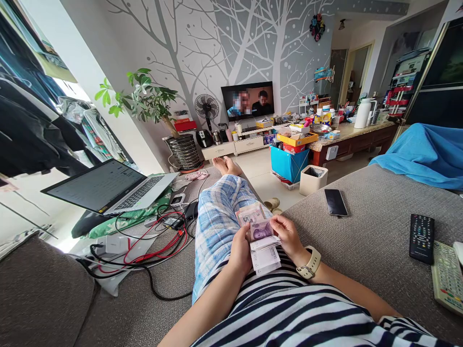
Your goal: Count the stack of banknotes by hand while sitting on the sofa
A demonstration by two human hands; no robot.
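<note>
Over my lap, my left hand [241, 248] and my right hand [288, 235] hold a bundle of purple banknotes [261, 231] between them. The left fingers wrap the bundle's left side; the right thumb and fingers pinch its upper right edge. Several notes fan out below, with pale lower ends [266, 260] hanging toward my striped shirt. Just beyond the bundle, more banknotes [249, 213] marked with a 5 lie on my blue plaid trousers [217, 226]. A pale watch [309, 262] is on my right wrist. The fingertips under the notes are hidden.
On the sofa to my right lie a phone [335, 202], a black remote [421, 238] and a pale remote [448, 275]. To my left are an open laptop [108, 188] and tangled cables [170, 250]. A bin [313, 181] and a blue box [288, 165] stand on the floor ahead.
</note>
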